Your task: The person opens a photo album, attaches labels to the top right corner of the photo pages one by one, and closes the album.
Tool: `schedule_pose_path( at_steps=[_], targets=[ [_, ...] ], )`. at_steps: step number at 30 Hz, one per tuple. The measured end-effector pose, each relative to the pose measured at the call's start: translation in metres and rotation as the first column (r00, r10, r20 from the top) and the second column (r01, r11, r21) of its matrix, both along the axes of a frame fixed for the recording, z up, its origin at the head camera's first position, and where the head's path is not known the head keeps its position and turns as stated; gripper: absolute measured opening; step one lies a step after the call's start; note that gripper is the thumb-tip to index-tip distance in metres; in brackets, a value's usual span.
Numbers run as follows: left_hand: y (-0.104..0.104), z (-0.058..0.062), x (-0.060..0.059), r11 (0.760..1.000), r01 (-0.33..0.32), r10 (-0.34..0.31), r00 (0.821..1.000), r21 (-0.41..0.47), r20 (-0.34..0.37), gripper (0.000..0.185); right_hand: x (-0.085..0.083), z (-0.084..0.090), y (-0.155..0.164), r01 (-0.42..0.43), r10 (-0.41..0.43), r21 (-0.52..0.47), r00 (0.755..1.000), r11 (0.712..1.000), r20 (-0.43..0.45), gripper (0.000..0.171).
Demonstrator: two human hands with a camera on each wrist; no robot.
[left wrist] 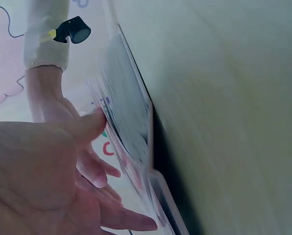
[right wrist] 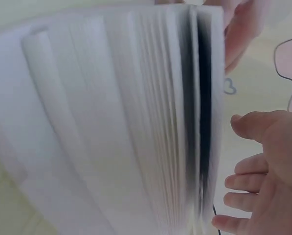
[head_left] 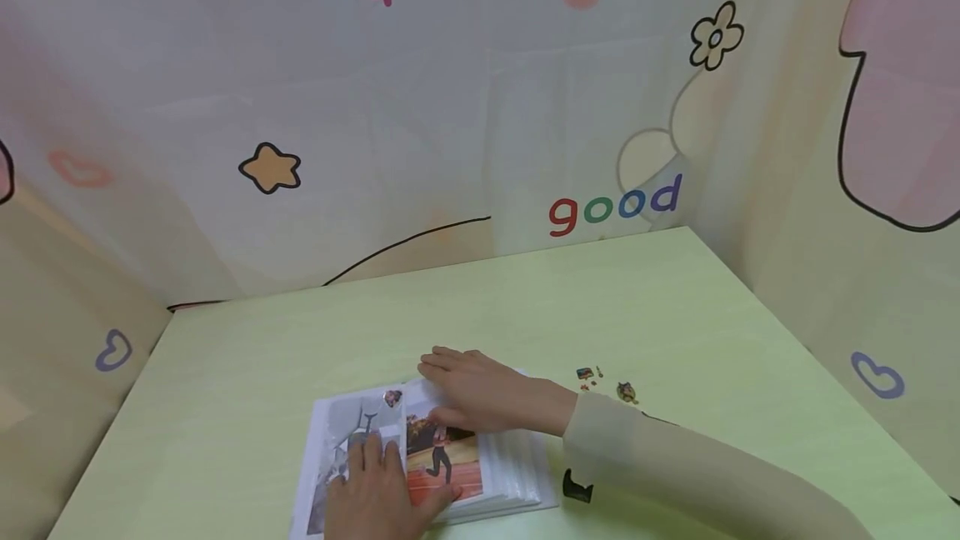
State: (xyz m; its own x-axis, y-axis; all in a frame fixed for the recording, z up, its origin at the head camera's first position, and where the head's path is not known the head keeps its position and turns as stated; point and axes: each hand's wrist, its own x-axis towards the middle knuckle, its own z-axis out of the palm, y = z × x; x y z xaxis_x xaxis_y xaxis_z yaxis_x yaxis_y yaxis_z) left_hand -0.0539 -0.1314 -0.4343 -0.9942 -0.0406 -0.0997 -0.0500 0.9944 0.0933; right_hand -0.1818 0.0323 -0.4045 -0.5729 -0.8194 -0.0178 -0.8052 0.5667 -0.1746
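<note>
An open photo album point(head_left: 528, 473) lies near the front of the table. My left hand point(head_left: 375, 490) rests on its left page with fingers extended, covering part of a grey photo point(head_left: 347, 419). The left thumb touches the lower edge of a colour photo point(head_left: 465, 477) of a running figure on the right page. Across the top of that page lies my right hand point(head_left: 480, 390), fingers straight, covering part of the same photo. A small sticker point(head_left: 392, 397) is at the left page's upper corner. In the right wrist view, the album's pages point(right wrist: 111, 122) fan out beside the right hand point(right wrist: 273, 176).
Small colourful stickers point(head_left: 585, 373) and a round figure sticker point(head_left: 626, 392) lie on the pale green table point(head_left: 637, 298), right of the album. A black wrist camera point(left wrist: 73, 30) is on the right sleeve. Printed cloth point(head_left: 450, 107) hangs behind and at both sides.
</note>
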Motion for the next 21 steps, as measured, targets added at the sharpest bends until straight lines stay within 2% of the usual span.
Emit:
schedule_pose_path(
  at_steps=[7,14,21],
  targets=[
    [0.007,0.005,0.0,0.996,0.067,-0.063,0.996,0.055,-0.068,0.095,0.005,0.009,0.023,0.024,-0.02,-0.078,0.999,0.997,0.047,0.061],
    [0.011,0.011,0.001,0.982,0.15,-0.129,0.977,0.117,-0.17,0.081,0.006,0.016,0.044,0.039,-0.032,-0.146,0.998,0.989,0.044,0.062],
    [0.009,0.02,-0.002,0.961,0.196,-0.157,0.967,0.194,-0.202,0.075,0.005,0.024,0.066,0.082,-0.072,-0.187,0.995,0.979,0.062,0.063]
  ],
)
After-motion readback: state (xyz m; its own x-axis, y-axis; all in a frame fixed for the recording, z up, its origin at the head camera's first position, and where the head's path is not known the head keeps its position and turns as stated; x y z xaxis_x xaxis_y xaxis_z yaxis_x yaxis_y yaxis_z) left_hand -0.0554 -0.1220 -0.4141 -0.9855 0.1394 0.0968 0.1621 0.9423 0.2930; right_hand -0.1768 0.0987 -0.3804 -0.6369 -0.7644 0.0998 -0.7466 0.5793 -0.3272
